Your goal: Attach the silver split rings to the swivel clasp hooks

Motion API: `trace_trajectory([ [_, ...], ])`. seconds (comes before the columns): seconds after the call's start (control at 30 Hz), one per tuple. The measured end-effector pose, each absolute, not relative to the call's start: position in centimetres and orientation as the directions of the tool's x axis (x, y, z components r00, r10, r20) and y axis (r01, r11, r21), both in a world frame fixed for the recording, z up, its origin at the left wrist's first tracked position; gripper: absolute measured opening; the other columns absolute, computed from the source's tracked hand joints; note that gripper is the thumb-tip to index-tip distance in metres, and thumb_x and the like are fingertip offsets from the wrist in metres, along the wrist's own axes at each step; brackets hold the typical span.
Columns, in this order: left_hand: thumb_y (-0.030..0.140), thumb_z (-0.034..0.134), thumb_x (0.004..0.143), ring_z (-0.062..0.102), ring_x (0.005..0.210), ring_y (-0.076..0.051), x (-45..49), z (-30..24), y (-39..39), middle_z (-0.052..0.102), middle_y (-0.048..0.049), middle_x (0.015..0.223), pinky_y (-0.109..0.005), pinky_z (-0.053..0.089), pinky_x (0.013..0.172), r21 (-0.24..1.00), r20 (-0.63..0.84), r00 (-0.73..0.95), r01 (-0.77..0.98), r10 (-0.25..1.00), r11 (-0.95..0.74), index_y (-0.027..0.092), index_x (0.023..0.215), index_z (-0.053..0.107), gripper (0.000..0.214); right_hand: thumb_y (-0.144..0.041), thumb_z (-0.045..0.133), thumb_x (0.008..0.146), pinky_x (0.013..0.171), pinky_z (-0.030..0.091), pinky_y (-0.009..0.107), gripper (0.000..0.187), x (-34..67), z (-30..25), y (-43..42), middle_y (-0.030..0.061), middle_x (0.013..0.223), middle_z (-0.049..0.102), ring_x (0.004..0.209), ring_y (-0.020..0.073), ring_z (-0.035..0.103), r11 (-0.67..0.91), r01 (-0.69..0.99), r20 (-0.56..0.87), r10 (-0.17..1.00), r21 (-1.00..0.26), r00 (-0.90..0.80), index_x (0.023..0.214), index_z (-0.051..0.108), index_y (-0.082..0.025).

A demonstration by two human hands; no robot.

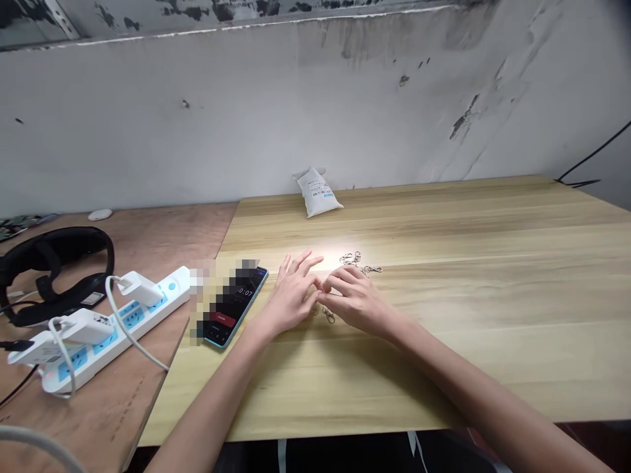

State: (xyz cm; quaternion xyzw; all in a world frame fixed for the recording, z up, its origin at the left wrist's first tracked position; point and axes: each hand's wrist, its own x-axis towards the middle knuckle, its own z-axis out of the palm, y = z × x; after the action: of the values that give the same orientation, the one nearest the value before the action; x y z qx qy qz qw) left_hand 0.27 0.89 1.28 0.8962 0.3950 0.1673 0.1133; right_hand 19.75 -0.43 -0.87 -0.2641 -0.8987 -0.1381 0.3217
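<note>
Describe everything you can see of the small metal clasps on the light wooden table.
The metal clasps are tiny, silvery and shiny, like lobster-claw clips with small rings. Several lie flat in a loose cluster on the light wooden table, in a bright patch of light just beyond the right hand. One more clasp lies at the near side of that hand, close to where its fingertips meet the left hand. Whether either hand grips it cannot be told.

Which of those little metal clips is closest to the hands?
The lone clip lying between the left hand and right hand; the other clips cluster farther back.
</note>
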Motion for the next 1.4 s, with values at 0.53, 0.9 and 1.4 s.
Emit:
trace_trajectory([
  [0.53,0.024,0.047,0.095,0.030,0.145,-0.027,-1.1,1.5,1.6,0.048,-0.0080,0.146,-0.060,0.018,0.120,0.269,0.189,0.620,0.713,0.761,-0.648,0.020,0.086,0.061,0.017,-0.008,0.046,0.093,0.063,0.036,0.028,0.022,19.1,-1.9,-0.6,0.0002,0.066,0.060,0.060,0.0126,0.047,0.846,0.512,0.508,0.379,0.149,-0.774,0.076,0.057,-0.018],
  [0.9,0.024,0.044,0.097,0.030,0.145,-0.026,-0.5,1.5,1.2,0.049,-0.0085,0.143,-0.059,0.016,0.121,0.256,0.260,0.602,0.711,0.755,-0.655,0.020,0.089,0.060,0.019,-0.021,0.048,0.097,0.061,0.044,0.024,0.011,19.4,-1.9,-0.1,0.0034,0.079,0.073,0.064,0.0134,0.064,0.647,0.608,0.562,0.742,-0.460,-0.364,0.100,0.058,-0.018],
  [1.4,0.021,0.053,0.092,0.038,0.139,-0.028,-2.1,0.8,0.8,0.057,-0.0080,0.134,-0.058,0.024,0.117,0.178,0.223,0.595,0.754,0.772,-0.632,0.021,0.085,0.065,0.014,-0.021,0.045,0.100,0.065,0.043,0.026,0.025,20.5,-2.1,-1.0,0.0061,0.082,0.071,0.076,0.0153,0.062,0.717,0.650,0.426,0.685,-0.252,-0.591,0.088,0.066,-0.016],
])
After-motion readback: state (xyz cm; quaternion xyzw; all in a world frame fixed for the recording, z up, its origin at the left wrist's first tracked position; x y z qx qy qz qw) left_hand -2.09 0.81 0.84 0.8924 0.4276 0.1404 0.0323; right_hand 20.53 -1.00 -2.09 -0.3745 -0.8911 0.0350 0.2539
